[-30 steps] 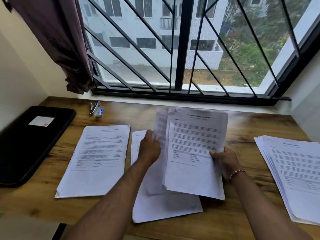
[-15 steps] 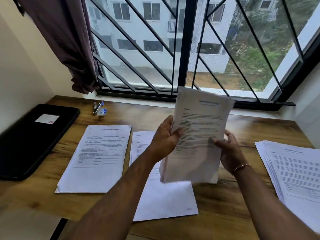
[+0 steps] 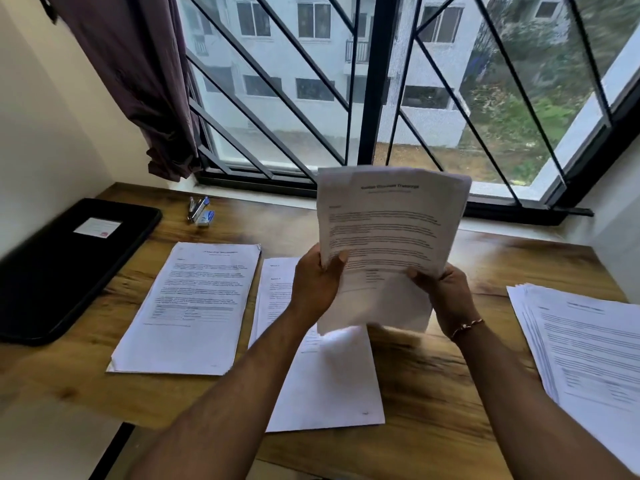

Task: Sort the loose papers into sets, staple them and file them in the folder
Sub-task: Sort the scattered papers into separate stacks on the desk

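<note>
both left grip [image 3: 313, 289] and right grip [image 3: 446, 296] pinch one paper set [image 3: 391, 230].

Paper set [image 3: 391, 230] upright, lifted; stapler [image 3: 199, 211] (seemingly blue) near black folder [image 3: 52, 271].

You have four sets of papers: a raised set [image 3: 388, 237], a left set [image 3: 187, 306], a middle set [image 3: 332, 382], a right set [image 3: 588, 348]. One black folder [image 3: 62, 271], one stapler [image 3: 195, 207], one small blue box [image 3: 208, 216].

Maroon curtain [image 3: 138, 81] hangs left of barred window [image 3: 370, 98]; wooden desk [image 3: 433, 393] below.
</note>
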